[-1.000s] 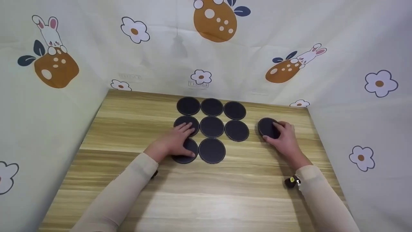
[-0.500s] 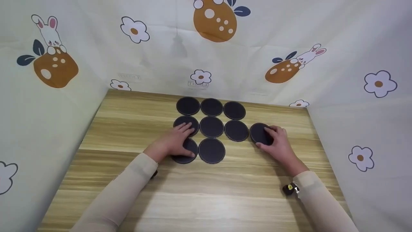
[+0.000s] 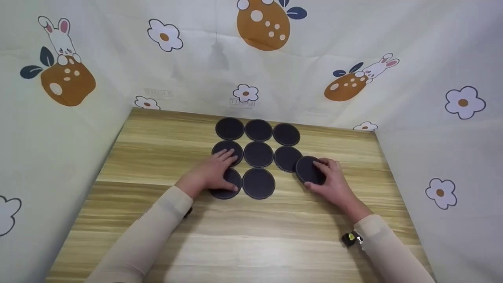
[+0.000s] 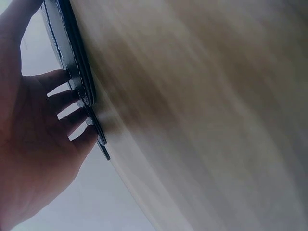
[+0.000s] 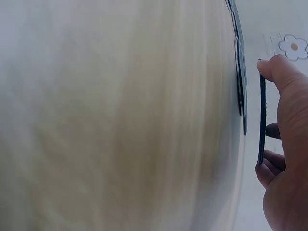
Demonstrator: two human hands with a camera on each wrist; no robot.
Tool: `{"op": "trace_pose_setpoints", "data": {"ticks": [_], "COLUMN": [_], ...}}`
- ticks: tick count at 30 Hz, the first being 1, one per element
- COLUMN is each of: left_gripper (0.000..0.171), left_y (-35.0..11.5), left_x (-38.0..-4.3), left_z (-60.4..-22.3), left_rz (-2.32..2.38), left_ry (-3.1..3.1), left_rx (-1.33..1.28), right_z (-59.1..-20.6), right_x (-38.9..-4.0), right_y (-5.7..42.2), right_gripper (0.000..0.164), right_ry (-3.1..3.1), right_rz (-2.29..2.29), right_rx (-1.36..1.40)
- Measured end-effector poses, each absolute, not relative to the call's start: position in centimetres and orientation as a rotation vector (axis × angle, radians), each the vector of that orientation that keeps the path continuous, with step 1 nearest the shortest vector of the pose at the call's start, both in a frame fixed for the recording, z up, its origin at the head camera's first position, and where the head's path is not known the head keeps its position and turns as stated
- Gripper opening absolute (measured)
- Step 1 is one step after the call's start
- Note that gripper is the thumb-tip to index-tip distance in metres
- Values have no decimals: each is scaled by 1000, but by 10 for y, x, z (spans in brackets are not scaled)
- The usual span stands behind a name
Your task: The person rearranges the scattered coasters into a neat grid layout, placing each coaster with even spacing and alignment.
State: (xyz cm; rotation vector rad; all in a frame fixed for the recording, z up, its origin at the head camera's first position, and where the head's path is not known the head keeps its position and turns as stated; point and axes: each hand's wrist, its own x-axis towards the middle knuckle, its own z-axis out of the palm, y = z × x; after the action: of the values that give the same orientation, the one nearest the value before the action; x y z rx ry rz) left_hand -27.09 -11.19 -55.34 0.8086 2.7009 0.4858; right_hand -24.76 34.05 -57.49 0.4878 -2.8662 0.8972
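Observation:
Black round coasters with stitched edges lie flat in touching rows in the head view. My left hand rests with spread fingers on the middle-left coaster, its thumb on the lower-left coaster. My right hand pinches another black coaster by its edge between thumb and fingers. In the right wrist view this held coaster is raised above the table, apart from the coasters lying there. In the head view it overlaps the right end of the middle row.
The wooden table shows bare wood right of the lower-middle coaster. A patterned cloth rises behind the top row, where a coaster sits near the back edge. Small dark devices are on both wrists, such as the right wrist camera.
My right hand has carried its coaster left and nearer to me, from apart on the right to overlapping the middle row's end. The left hand has stayed put.

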Motion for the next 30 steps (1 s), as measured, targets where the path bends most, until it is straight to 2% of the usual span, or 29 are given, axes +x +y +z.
{"op": "trace_pose_setpoints", "data": {"ticks": [30], "left_gripper": [117], "left_y": [-113], "left_x": [-274], "left_z": [-557], "left_rz": [455], "left_ry": [2701], "left_rx": [837], "right_z": [-578], "right_x": [-217], "right_y": [300], "right_gripper": [85], "right_ry": [-2846], "right_rz": [921], "right_rx": [746]}}
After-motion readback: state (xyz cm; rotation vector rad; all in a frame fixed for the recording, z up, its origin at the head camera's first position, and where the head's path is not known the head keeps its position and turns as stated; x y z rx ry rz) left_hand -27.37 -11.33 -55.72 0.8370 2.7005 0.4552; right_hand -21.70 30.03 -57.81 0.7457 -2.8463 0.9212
